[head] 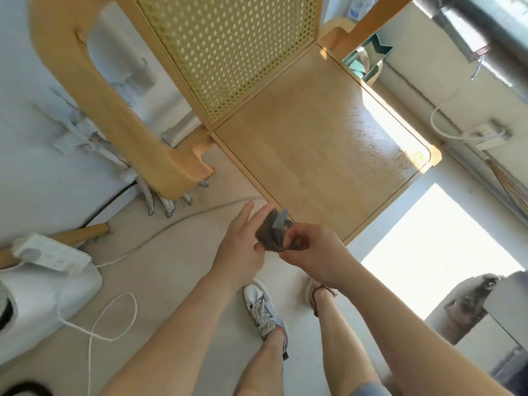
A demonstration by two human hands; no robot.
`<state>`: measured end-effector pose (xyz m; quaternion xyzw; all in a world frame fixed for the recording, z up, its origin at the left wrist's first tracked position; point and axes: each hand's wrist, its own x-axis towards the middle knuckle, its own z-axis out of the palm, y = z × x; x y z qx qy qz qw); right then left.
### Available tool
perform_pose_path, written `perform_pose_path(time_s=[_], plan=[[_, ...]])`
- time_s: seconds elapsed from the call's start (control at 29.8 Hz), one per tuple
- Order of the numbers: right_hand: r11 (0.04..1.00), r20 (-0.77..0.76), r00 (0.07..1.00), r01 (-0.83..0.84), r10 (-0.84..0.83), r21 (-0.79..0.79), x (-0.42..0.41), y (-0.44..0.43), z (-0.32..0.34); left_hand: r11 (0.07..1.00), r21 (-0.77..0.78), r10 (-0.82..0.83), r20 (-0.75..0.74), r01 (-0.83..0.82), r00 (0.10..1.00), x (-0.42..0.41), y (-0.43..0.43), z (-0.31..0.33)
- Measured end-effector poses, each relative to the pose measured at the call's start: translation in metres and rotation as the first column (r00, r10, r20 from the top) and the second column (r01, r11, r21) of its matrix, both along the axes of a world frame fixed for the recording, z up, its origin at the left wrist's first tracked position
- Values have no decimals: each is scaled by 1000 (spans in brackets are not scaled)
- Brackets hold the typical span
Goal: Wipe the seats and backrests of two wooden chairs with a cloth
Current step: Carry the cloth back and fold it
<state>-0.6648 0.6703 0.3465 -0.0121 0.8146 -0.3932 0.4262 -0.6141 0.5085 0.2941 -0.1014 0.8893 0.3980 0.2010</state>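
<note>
A light wooden chair stands in front of me, its flat seat (320,155) partly in bright sunlight and its woven cane backrest (228,50) rising at the top. A small grey cloth (273,231) is bunched between both hands just off the seat's near corner. My right hand (311,252) pinches the cloth from the right. My left hand (243,244) supports it from the left, fingers stretched out. A curved wooden armrest (108,110) runs down the chair's left side. No second chair is identifiable.
A white power strip (48,254) lies on a white appliance (37,298) at the left, with cords (111,324) trailing over the floor. A wall socket (485,132) and a green bag (368,61) sit on the right. My feet (265,310) stand just below the hands.
</note>
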Motion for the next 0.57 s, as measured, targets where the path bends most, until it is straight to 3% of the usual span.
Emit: perform_pose_path(time_s=[0.17, 0.24, 0.3, 0.4, 0.47, 0.57], plan=[[976, -198, 955, -216, 220, 40, -8, -9, 30, 990, -88, -120, -95, 112, 988, -3, -5, 34], [956, -253, 922, -287, 294, 68, -8, -14, 31, 994, -109, 8, -65, -15, 998, 1, -6, 50], [927, -284, 882, -365, 375, 90, -11, -19, 33, 975, -31, 220, -37, -221, 975, 8, -9, 63], [890, -336, 840, -457, 426, -13, -20, -30, 44, 921, 98, 371, 62, -376, 926, 21, -14, 82], [842, -295, 835, -519, 464, -147, -26, -40, 56, 902, 141, 397, 102, -409, 912, 29, -15, 94], [772, -92, 805, -590, 587, -235, -33, -59, 73, 842, 197, 497, 84, -503, 864, 41, -15, 111]])
